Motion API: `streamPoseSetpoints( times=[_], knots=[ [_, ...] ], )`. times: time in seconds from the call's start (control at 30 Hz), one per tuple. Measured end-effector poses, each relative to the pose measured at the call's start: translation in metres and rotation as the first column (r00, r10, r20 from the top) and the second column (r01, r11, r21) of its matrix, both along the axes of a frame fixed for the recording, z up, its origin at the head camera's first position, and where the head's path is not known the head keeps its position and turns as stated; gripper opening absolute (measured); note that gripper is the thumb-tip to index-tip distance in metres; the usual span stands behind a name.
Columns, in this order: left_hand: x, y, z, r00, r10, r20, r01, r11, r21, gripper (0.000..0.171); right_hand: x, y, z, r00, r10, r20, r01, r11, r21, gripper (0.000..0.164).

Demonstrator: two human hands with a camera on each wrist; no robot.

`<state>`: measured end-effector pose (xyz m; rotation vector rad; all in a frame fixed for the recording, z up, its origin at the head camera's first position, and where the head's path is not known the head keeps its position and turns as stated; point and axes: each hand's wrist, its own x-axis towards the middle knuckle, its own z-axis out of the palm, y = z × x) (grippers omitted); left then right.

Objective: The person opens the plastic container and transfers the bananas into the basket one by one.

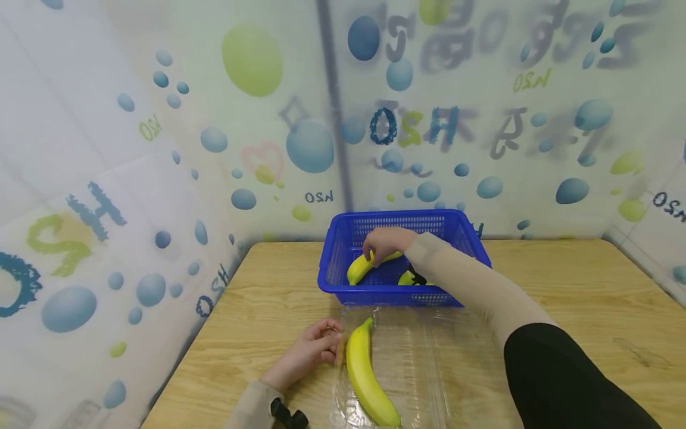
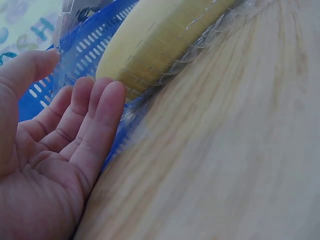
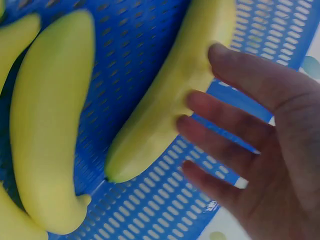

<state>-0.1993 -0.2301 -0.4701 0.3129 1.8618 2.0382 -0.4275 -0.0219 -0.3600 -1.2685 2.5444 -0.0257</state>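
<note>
My right hand [image 1: 388, 241] reaches into a blue basket [image 1: 471, 244], its fingertips right at the side of a yellow banana [image 3: 165, 100]. In the right wrist view the thumb and fingers lie along one side of that banana and do not wrap round it. My left hand [image 1: 311, 351] rests on the table at the left edge of a clear plastic container [image 1: 407, 357], fingers loosely bent, with the thumb tip right at the container's wall in the left wrist view. Inside the container lies another banana [image 1: 364, 375], stem toward the basket.
Beside the reached banana, more bananas [image 3: 50, 120] lie in the basket, partly hidden by my right forearm in the head view. The basket stands at the back of the wooden table [image 1: 268, 286], close to a bubble-patterned curtain [image 1: 257, 131]. The container lies directly in front of it.
</note>
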Motion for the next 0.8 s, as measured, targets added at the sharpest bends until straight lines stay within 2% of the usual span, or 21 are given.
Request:
streamPoseSetpoints(
  times=[0.07,0.17,0.37,0.8],
  knots=[
    [0.0,-0.001,0.001,1.0,0.0,-0.001,0.0,1.0,0.0,0.022,0.004,-0.001,0.002,0.997,-0.039,0.072,0.038,0.999,0.016,0.022],
    [0.0,-0.001,0.001,1.0,-0.003,-0.003,0.003,1.0,0.0,0.021,0.008,-0.001,0.002,0.991,-0.07,0.118,0.064,0.997,0.053,0.028],
    [0.0,0.001,0.0,1.0,-0.005,-0.006,0.005,1.0,-0.005,0.02,0.013,-0.001,-0.003,0.993,-0.069,0.095,0.061,0.994,0.089,0.04],
    [0.0,0.001,-0.001,1.0,0.003,-0.005,-0.003,1.0,-0.013,0.021,0.01,0.001,-0.009,0.992,-0.103,0.078,0.097,0.992,0.081,0.048]
  ],
)
